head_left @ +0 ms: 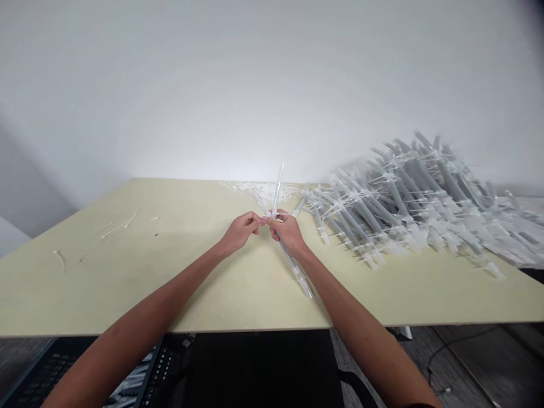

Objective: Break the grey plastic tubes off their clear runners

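Below the near edge of the pale yellow table (238,303), at the left, a dark perforated crate (46,368) with clear pieces (131,385) inside; in the middle, a broad black surface (263,368); at the right, a thin dark cable (446,344). Near the table's middle, slanting up and away from lower right, a slim tube (278,190), grey below and clear above, running through the right hand (287,231). Closed around the tube's middle, thumb toward the left. Just beside, the left hand (239,232), curled, thumb and index finger brought near together at the right hand's fingertips; too small to tell whether pinching anything there. Out on the left, well apart from both hands, a few loose white strips (127,224). To the right, a big heap of grey tubes (399,195) with clear end pieces (495,271) and thin white ties (390,177) bristling outward, partly blurred. Beyond the hands, near the back edge, a scatter of thin white pieces (289,191). Behind, a pale wall (263,85).
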The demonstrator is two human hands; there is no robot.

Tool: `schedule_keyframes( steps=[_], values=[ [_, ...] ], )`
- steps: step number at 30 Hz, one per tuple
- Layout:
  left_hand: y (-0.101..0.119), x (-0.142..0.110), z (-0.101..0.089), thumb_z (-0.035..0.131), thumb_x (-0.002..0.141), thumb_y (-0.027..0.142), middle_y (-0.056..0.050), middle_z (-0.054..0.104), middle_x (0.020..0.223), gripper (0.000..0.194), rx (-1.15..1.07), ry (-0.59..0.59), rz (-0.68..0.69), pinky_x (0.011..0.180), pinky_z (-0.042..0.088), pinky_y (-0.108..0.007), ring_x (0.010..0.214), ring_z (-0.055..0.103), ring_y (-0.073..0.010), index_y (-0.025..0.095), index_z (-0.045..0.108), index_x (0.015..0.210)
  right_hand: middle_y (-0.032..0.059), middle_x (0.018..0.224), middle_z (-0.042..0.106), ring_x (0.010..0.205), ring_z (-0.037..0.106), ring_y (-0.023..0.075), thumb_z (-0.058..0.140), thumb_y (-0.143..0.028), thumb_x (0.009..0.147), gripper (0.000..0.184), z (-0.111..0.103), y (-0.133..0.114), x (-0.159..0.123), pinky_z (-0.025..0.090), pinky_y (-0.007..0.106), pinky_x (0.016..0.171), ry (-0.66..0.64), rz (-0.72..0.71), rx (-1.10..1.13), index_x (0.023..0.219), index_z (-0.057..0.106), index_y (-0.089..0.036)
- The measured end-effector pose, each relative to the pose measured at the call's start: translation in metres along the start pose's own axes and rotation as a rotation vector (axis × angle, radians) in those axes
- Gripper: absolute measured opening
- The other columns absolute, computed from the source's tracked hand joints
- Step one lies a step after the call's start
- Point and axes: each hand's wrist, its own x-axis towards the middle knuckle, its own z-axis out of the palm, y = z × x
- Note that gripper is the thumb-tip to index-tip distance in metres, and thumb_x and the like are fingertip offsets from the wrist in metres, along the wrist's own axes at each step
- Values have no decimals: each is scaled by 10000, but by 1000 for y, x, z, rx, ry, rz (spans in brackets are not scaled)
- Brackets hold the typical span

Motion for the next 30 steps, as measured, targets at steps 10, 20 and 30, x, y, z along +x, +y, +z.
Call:
schedule_keyframes(
  steps=[10, 20, 30],
  values=[
    [7, -3, 0, 523, 771, 382, -19, 564, 742, 209, 4, 9, -9, 705, 401, -294, 699, 528, -144, 177, 562, 769, -51, 486, 459, 351, 334, 54, 669, -455, 624, 372, -2, 1, 1, 234, 205, 329, 7, 6, -28, 821, 604, -146],
    [10, -4, 5, 516, 752, 316, 19, 468, 639, 168, -47, 34, -40, 689, 413, -301, 653, 525, -131, 178, 460, 674, -26, 504, 487, 346, 348, 58, 649, -458, 641, 340, -1, 4, 1, 239, 217, 330, 61, -25, -75, 748, 626, -136],
    [20, -10, 2, 531, 751, 352, 16, 450, 605, 201, -24, -34, -75, 693, 391, -313, 717, 568, -177, 176, 474, 674, 22, 742, 573, 382, 390, 38, 632, -458, 666, 310, -4, 0, 2, 244, 199, 315, 106, -48, 14, 735, 606, -156]
  ],
)
